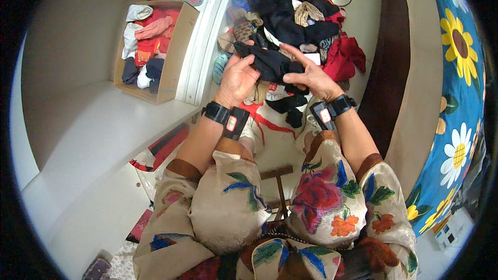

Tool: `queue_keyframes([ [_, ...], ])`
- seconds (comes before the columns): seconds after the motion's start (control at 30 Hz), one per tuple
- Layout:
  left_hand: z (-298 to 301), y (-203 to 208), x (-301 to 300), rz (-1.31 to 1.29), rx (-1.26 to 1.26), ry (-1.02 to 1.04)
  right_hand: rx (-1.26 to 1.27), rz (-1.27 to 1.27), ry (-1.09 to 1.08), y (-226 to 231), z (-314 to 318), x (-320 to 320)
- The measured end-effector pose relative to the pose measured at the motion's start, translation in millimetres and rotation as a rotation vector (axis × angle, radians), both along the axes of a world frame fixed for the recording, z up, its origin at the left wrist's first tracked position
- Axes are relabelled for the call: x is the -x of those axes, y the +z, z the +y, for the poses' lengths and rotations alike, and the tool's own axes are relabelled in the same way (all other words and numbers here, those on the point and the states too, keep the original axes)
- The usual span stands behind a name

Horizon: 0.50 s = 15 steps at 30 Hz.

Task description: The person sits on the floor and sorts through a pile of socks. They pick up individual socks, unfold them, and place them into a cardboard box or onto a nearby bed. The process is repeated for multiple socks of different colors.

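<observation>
Between my hands, above a heap of clothes, is a black sock (271, 64). My left hand (239, 79) grips one end with thumb and fingers, palm turned partly up. At the other end my right hand (316, 79) has its thumb over the dark cloth and its index finger stretched along the far side; its other fingers are partly hidden. Beneath and beyond the sock lies the mixed heap (285, 21) of black, red, beige and white clothing. A smaller black piece (288, 106) lies on the floor just below my hands.
A cardboard box (179, 54) with rolled red, pink, white and dark pieces stands on a white shelf (150, 119) at my left. A dark wooden bed side (381, 72) and a blue flowered cover (461, 103) run along the right. Red ribbon (270, 123) lies near my feet.
</observation>
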<state>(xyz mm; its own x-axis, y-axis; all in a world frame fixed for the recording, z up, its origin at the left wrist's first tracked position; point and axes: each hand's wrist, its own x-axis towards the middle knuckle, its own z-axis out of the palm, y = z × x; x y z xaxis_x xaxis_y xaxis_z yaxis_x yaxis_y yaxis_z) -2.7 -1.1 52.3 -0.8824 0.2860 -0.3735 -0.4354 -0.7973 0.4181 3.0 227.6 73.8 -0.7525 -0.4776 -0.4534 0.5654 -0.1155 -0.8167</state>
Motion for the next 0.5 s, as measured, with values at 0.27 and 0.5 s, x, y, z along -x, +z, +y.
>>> queue_keyframes([
  [0.27, -33.9, -12.9, 16.4, 0.022, 0.266, 0.253, -0.059, -0.164, -0.309, -29.7, -2.4, 2.4],
  [0.5, -34.9, -37.1, 17.2, -0.04, 0.098, 0.274, -0.026, -0.205, -0.44, -60.4, 0.9, -6.4],
])
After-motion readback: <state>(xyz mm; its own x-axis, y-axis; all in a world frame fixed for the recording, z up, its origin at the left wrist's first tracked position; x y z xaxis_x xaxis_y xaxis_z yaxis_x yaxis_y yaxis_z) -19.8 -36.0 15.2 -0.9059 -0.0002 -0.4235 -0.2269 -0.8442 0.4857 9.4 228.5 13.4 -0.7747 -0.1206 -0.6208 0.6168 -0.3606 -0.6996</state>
